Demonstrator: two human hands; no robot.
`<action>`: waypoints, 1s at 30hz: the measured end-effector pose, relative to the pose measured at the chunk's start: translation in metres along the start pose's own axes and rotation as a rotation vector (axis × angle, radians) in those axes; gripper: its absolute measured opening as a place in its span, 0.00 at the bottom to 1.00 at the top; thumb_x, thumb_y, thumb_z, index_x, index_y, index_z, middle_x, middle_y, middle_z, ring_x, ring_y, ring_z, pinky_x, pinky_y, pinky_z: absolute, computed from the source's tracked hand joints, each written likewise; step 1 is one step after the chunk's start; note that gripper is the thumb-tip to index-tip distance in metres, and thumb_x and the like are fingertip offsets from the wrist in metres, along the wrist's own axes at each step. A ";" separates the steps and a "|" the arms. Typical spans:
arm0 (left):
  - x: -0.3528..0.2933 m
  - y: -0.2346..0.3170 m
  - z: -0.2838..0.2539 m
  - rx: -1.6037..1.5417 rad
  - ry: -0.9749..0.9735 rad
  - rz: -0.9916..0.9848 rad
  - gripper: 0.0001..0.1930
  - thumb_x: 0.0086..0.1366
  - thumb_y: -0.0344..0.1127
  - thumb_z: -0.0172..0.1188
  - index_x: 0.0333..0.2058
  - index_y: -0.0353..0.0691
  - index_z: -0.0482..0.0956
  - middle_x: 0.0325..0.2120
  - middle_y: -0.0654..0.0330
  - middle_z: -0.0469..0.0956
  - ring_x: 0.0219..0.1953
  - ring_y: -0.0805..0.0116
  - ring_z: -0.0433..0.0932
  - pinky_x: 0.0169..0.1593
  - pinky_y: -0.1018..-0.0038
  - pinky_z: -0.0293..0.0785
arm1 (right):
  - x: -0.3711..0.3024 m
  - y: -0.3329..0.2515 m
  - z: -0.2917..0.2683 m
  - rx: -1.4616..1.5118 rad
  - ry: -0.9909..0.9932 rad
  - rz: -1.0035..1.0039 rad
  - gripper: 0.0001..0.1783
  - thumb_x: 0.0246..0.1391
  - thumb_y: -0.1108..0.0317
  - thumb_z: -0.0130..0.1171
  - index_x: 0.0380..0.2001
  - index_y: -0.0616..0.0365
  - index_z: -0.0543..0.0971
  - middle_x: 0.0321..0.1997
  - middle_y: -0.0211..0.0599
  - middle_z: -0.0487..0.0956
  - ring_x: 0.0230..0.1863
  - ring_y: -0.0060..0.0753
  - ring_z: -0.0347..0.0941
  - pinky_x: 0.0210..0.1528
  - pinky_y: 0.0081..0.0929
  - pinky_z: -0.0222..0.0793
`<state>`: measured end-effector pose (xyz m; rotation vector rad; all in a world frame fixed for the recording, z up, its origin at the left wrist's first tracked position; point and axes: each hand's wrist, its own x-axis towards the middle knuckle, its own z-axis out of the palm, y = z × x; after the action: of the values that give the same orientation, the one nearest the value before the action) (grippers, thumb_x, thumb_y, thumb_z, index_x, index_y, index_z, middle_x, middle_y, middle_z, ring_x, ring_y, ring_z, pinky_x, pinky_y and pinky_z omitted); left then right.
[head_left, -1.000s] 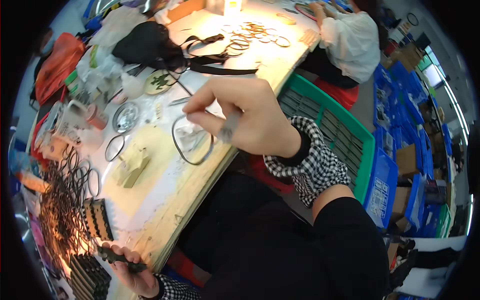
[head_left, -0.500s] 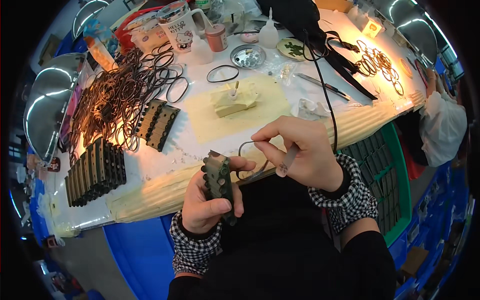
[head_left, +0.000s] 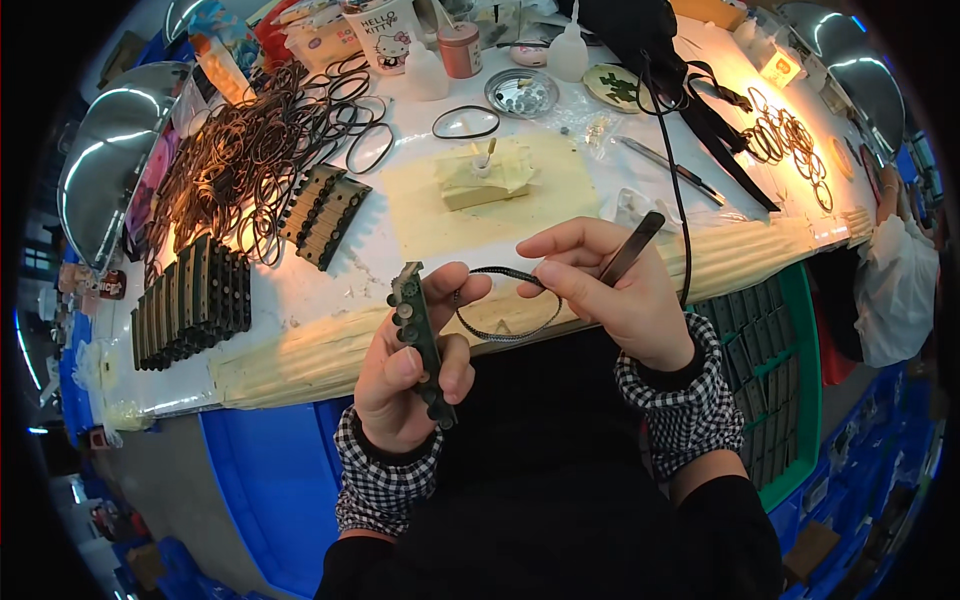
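Observation:
My left hand [head_left: 412, 352] is closed around a dark green strip-shaped part [head_left: 416, 325] with a row of small round wheels along it, standing nearly upright. To its right hangs a thin, black, ribbed rubber band [head_left: 487, 337] in a round loop. The band's upper edge is pinched between my right thumb and finger, while its left side reaches the left fingertips. Dark tweezers [head_left: 634, 248] lie across my right hand [head_left: 612, 292], held in the same grip. Beyond the hands, a pale yellow block [head_left: 478, 190] with a small upright tip rests on a yellow sheet [head_left: 410, 225].
At left lie a tangled heap of dark bands [head_left: 235, 150] and stacks of wheeled strips [head_left: 190, 308]. A knife-like tool [head_left: 672, 168], a metal dish [head_left: 522, 92] and more bands [head_left: 790, 140] lie farther back. A green tray [head_left: 812, 400] of parts stands right, a blue bin [head_left: 270, 470] below.
The band has turned and now shows as a rounder loop. My left hand has rotated the strip more edge-on. The tweezers have swung to point up and right. The view has shifted slightly.

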<state>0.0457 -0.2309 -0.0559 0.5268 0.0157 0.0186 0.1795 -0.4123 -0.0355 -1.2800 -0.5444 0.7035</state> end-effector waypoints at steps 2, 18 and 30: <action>0.000 0.000 0.000 0.002 0.008 -0.004 0.41 0.55 0.35 0.66 0.62 0.28 0.53 0.61 0.46 0.61 0.27 0.71 0.74 0.28 0.78 0.72 | 0.001 -0.001 0.000 0.025 -0.007 0.024 0.13 0.58 0.71 0.56 0.44 0.68 0.76 0.35 0.37 0.81 0.34 0.19 0.75 0.37 0.16 0.68; 0.000 0.000 0.003 0.011 0.013 0.032 0.41 0.56 0.35 0.65 0.63 0.28 0.52 0.61 0.46 0.60 0.28 0.72 0.74 0.29 0.79 0.73 | 0.001 0.006 0.006 0.014 -0.031 -0.021 0.13 0.60 0.71 0.54 0.45 0.66 0.75 0.27 0.28 0.78 0.30 0.11 0.74 0.25 0.07 0.60; -0.003 -0.003 0.000 -0.001 -0.002 0.036 0.40 0.56 0.35 0.65 0.62 0.28 0.54 0.57 0.48 0.64 0.28 0.72 0.74 0.27 0.79 0.72 | -0.002 -0.003 -0.002 0.052 -0.066 0.029 0.12 0.59 0.72 0.55 0.44 0.69 0.75 0.36 0.36 0.80 0.39 0.24 0.78 0.42 0.18 0.73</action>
<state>0.0429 -0.2334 -0.0570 0.5257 0.0039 0.0533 0.1800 -0.4159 -0.0329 -1.2218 -0.5586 0.7818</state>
